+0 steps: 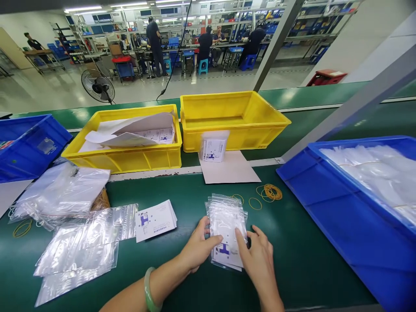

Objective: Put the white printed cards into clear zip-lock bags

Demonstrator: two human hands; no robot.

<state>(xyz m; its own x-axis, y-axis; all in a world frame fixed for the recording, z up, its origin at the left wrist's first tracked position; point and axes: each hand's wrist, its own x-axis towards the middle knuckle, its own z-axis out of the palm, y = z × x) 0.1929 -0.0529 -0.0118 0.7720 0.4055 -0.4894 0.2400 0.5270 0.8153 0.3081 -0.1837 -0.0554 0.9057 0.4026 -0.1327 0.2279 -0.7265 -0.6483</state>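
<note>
A stack of printed cards in clear zip bags (226, 221) lies on the green table in front of me. My left hand (199, 246) grips its left edge, thumb on top and fingers at the side. From the opposite edge my right hand (259, 256) holds the same stack, its thumb pressed on the upper bag. Left of the hands sits a small pile of loose cards (155, 221) with a purple print. Beside that pile, flat empty zip bags (78, 249) are spread in overlapping layers.
Rubber bands (272, 192) lie beyond my right hand. One bagged card (213, 150) leans against a yellow bin (234, 135), above a sheet of cardboard (227, 171). Another yellow bin (130, 161) holds papers and cards. A blue bin (344, 208) of plastic bags stands right.
</note>
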